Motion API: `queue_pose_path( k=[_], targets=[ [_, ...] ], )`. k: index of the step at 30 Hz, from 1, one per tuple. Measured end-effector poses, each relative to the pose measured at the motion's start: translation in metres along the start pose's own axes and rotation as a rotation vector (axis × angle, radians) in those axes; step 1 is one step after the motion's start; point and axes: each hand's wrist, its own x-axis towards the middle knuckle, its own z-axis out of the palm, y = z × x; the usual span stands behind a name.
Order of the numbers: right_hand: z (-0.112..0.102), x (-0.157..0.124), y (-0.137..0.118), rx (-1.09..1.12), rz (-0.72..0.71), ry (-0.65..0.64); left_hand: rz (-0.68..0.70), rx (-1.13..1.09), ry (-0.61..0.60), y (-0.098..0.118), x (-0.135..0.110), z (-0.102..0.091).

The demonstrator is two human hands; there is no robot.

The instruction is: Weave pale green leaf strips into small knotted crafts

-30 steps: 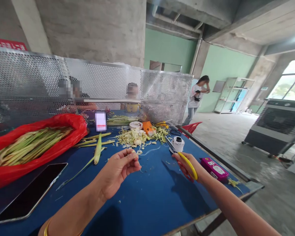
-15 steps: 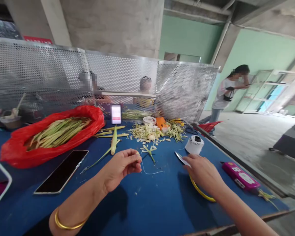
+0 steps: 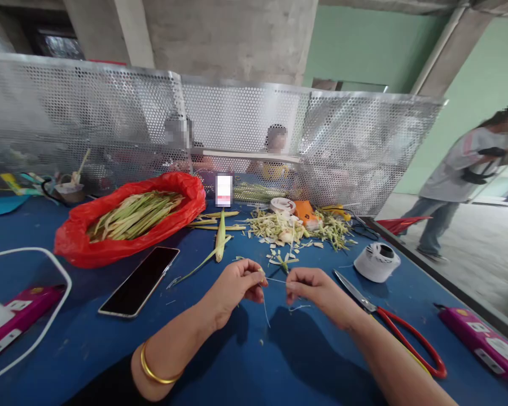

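My left hand [image 3: 237, 285] and my right hand [image 3: 313, 290] hover close together over the blue table [image 3: 254, 361], each pinching one end of a thin white thread [image 3: 275, 280] stretched between them. A loose tail of the thread hangs down toward the table. Scissors with red handles [image 3: 400, 332] lie flat on the table just right of my right hand. A white spool of thread [image 3: 376, 262] stands beyond the scissors.
A red bag of green leaf strips [image 3: 131, 217] lies at the back left, a dark phone [image 3: 139, 280] in front of it. Leaf scraps [image 3: 294, 228] are heaped at the back centre. Pink boxes [image 3: 482, 341] sit at both sides. A perforated metal screen [image 3: 237, 129] backs the table; a person [image 3: 461, 186] stands at right.
My right hand has put the scissors down on the table and moved left to take the thread's free end. The camera has swung left.
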Motion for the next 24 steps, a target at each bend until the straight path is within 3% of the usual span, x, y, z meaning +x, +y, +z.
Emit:
queue_pose_path(
  k=[2, 5, 7, 9, 12, 13, 20, 24],
  targets=[
    [-0.012, -0.007, -0.001, -0.002, 0.107, -0.090, -0.032, 0.050, 0.004, -0.001, 0.002, -0.002],
    [-0.025, -0.016, -0.001, -0.108, 0.268, -0.360, -0.043, 0.197, -0.046, -0.004, 0.002, -0.003],
    [-0.030, -0.016, 0.002, -0.224, 0.274, -0.447, -0.055, 0.321, -0.102, -0.005, 0.001, -0.003],
    [-0.035, -0.010, 0.008, -0.414, 0.170, -0.277, -0.090, 0.423, -0.130, -0.005, -0.001, -0.004],
    [-0.039, 0.007, 0.016, -0.844, 0.077, 0.248, -0.071, 0.502, -0.072, -0.001, -0.003, -0.006],
    [-0.040, 0.012, 0.018, -0.960, 0.103, 0.331, -0.042, 0.508, -0.035, 0.000, -0.003, -0.007],
    [-0.039, 0.031, 0.017, -1.083, 0.224, 0.319, 0.087, 0.406, 0.191, 0.006, 0.003, -0.015],
    [-0.024, 0.040, 0.026, -1.076, 0.246, 0.364, 0.046, 0.207, 0.136, 0.006, 0.002, -0.009]
  ],
)
